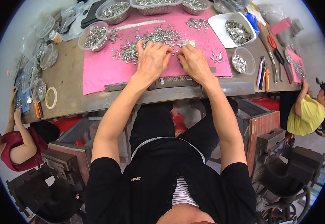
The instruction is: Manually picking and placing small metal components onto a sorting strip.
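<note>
Variously angled metal pieces [163,35]; bar [173,80] runs left-right

Left grip [151,58] at metal pieces [162,35] | right grip [195,61] alongside | pink mat [96,76]

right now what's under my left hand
Small silvery pieces on the pink mat show beside and beyond the left hand; whatever lies directly beneath its palm is covered.

Small silvery pieces [162,35], seemingly metal, loosely heaped, some scattered, on pink mat [97,74]
</note>
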Demonstrator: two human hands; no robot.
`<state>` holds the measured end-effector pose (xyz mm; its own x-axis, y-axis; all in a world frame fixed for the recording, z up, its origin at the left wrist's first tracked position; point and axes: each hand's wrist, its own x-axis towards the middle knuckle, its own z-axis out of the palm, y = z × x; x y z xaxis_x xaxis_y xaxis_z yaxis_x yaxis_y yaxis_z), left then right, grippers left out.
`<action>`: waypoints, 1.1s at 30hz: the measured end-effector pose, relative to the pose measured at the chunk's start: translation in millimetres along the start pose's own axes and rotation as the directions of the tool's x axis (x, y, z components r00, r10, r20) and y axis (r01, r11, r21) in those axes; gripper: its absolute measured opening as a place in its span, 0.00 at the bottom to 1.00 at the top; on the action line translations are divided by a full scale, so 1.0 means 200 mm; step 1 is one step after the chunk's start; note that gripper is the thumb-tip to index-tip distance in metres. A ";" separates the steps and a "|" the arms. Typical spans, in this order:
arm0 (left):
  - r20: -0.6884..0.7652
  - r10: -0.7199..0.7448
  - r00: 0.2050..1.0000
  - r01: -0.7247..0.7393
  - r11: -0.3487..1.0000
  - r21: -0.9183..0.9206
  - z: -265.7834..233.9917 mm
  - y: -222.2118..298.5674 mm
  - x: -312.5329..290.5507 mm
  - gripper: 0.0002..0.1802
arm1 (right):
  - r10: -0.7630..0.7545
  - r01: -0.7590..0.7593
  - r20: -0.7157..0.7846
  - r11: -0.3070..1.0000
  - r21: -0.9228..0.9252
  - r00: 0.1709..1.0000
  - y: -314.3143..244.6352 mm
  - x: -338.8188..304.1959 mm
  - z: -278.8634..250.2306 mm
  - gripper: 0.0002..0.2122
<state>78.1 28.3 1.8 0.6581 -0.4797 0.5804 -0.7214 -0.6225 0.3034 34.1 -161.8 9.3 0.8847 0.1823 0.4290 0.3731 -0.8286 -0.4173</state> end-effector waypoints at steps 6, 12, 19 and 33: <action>0.062 0.007 0.998 -0.007 1.000 0.007 0.03 -0.03 0.03 0.04 | 0.048 -0.054 0.061 0.994 0.099 0.997 0.03 -0.04 -0.05 0.05; 0.053 -0.002 0.999 0.003 1.000 -0.008 0.03 -0.02 0.03 0.04 | -0.030 0.024 0.081 0.998 0.065 0.996 0.02 -0.05 -0.06 0.06; 0.039 -0.001 0.999 0.001 1.000 -0.004 0.03 -0.02 0.03 0.04 | -0.035 0.026 0.089 0.994 0.103 0.995 0.02 -0.03 -0.05 0.06; 0.006 -0.022 1.000 0.022 0.987 -0.161 -0.13 0.18 -0.15 0.05 | 0.008 -0.030 0.106 0.978 0.207 0.994 0.05 -0.03 -0.04 0.06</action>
<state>26.9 37.1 14.6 0.6749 -0.4696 0.5692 -0.7318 -0.5251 0.4344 30.8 -176.3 9.4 0.9123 0.2305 0.3386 0.3962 -0.7062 -0.5868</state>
